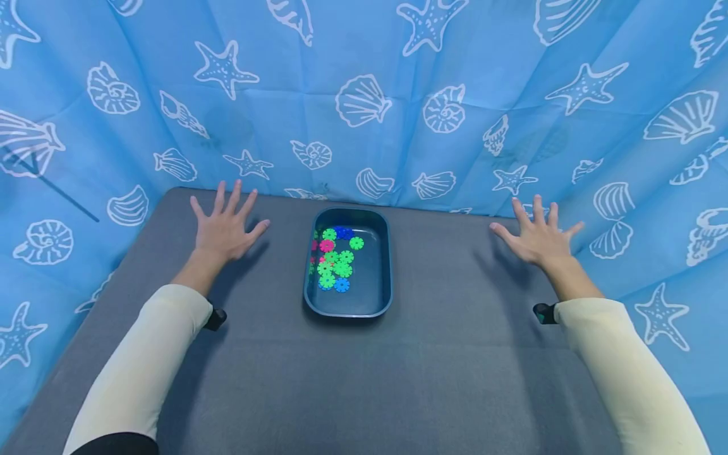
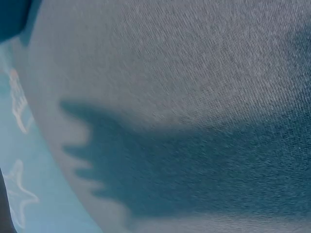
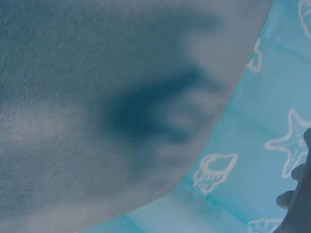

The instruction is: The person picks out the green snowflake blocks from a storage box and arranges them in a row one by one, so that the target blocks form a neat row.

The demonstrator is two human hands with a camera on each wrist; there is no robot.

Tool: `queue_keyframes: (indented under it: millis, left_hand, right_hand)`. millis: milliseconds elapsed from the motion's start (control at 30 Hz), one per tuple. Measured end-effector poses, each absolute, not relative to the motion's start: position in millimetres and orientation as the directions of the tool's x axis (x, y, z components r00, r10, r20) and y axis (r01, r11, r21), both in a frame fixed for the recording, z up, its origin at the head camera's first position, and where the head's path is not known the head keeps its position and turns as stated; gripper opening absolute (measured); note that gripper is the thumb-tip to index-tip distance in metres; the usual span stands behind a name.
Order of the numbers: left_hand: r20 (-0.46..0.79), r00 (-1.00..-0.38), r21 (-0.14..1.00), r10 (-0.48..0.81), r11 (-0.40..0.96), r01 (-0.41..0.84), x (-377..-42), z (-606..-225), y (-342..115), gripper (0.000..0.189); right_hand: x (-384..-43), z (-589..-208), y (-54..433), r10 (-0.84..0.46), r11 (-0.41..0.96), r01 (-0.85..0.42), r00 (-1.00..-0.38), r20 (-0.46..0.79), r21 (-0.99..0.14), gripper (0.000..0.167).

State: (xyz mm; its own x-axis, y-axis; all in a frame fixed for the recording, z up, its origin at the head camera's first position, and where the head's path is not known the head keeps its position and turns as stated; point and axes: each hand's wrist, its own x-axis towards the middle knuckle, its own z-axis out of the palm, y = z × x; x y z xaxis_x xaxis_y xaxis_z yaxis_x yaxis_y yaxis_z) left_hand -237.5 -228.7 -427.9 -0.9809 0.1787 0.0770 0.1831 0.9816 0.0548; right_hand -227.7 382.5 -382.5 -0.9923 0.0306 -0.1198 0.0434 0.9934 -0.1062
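Observation:
My left hand point(image 1: 223, 231) is held over the table to the left of a dark blue tray, fingers straight and spread, nothing in it. On the tray's other side, farther off, my right hand point(image 1: 540, 239) hovers with its fingers spread too and holds nothing. The tray point(image 1: 370, 309) stands between them, with several small notched plastic discs inside, mostly in its left half. Green discs point(image 1: 343, 268) make up most of the pile; pink discs point(image 1: 327, 246) and blue discs point(image 1: 342, 285) lie among them. Part of my right hand point(image 3: 294, 194) shows at the right wrist view's edge.
A grey cloth covers the table point(image 1: 443, 379). Behind it and along both sides hangs a blue curtain point(image 1: 398, 151) with white shells and starfish. In the left wrist view, a hand's shadow falls across the cloth point(image 2: 160, 63), and a tray corner point(image 2: 12, 17) shows at upper left.

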Motion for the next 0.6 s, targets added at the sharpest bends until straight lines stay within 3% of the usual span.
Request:
queue_keyframes:
  millis: [200, 400, 600]
  left_hand:
    - [0.068, -0.947, 0.015, 0.313, 0.949, 0.315, -232, -425, -202, 0.078]
    - [0.000, -0.876, 0.041, 0.482, 0.875, 0.482, -223, -426, -179, 0.078]
    - [-0.080, -0.803, 0.036, 0.591, 0.807, 0.590, -215, -427, -170, 0.081]
  right_hand:
    - [-229, -381, 368, -0.014, 0.992, 0.002, -0.991, -0.131, -0.126, 0.094]
    - [-224, -377, 351, -0.069, 0.989, -0.049, -0.987, -0.142, -0.139, 0.091]
    - [-218, -374, 324, -0.229, 0.958, -0.205, -0.968, -0.106, -0.200, 0.083]
